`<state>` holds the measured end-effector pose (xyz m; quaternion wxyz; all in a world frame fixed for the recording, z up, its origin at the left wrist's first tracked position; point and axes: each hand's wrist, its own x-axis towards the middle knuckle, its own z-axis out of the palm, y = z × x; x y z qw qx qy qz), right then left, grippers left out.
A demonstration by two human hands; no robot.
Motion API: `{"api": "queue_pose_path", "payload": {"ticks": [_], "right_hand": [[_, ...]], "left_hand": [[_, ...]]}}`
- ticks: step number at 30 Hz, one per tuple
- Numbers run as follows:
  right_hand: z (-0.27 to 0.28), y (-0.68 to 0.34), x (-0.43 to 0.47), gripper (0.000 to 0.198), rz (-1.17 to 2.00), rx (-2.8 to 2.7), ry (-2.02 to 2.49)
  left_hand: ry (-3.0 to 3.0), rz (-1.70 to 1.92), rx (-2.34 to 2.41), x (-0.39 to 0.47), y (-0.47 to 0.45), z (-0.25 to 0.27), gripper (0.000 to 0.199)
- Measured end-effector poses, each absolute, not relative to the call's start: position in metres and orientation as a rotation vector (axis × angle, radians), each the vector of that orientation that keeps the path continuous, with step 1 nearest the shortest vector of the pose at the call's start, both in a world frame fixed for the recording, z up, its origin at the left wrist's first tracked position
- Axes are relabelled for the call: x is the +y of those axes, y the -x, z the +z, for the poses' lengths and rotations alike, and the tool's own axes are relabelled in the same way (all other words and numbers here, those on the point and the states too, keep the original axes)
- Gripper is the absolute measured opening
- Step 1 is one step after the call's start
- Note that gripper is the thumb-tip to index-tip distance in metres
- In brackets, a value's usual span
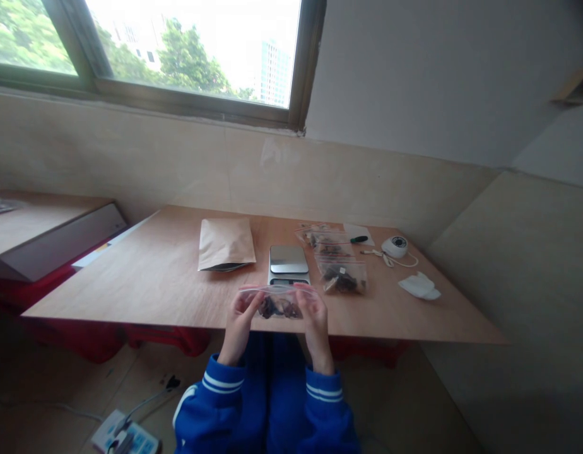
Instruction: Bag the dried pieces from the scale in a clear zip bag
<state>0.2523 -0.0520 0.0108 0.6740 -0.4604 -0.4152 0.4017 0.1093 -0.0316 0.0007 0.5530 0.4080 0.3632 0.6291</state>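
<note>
Between my two hands is a clear zip bag (281, 308) with dark, shrivelled pieces inside; I cannot make out what they are. My left hand (242, 318) pinches its upper left corner, and my right hand (315, 315) pinches the upper right. The bag's zip edge runs level along the top. Just beyond it on the table sits a small kitchen scale (289, 260) with a shiny metal plate, its front partly hidden by the bag. To the scale's left lies a brown kraft paper pouch (226, 243), its mouth facing me.
Right of the scale lie several filled zip bags (344, 277) and a green-and-black screwdriver (359, 239) on white paper. Farther right are a white dome camera (394, 246) with its cable and a crumpled tissue (419, 286). A power strip (125, 434) lies on the floor.
</note>
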Motion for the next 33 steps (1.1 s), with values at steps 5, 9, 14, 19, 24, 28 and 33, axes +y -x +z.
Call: {"api": "queue_pose_path", "payload": {"ticks": [5,9,14,19,24,28,33], "right_hand": [[0.013,-0.251,-0.051,0.022,0.818,-0.945,1.087],[0.015,-0.251,-0.052,0.019,0.817,-0.959,1.076],[0.014,-0.252,-0.054,0.020,0.829,-0.965,1.077],[0.012,-0.253,-0.055,0.019,0.846,-1.002,1.091],[0.011,-0.252,-0.055,0.018,0.830,-1.013,1.089],[0.009,-0.251,-0.054,0.018,0.844,-0.983,1.079],[0.008,-0.250,-0.053,0.020,0.987,-0.942,0.996]], "left_hand": [[-0.960,1.483,0.860,-0.033,-0.108,0.002,0.025],[-0.945,1.479,0.848,-0.033,-0.106,0.001,0.027],[-0.913,1.496,0.865,-0.033,-0.105,-0.003,0.024],[-0.923,1.533,0.902,-0.035,-0.105,0.002,0.026],[-0.911,1.580,0.953,-0.038,-0.108,0.008,0.023],[-0.901,1.565,0.960,-0.037,-0.109,0.006,0.023],[-0.926,1.464,0.861,-0.036,-0.107,-0.001,0.025]]}}
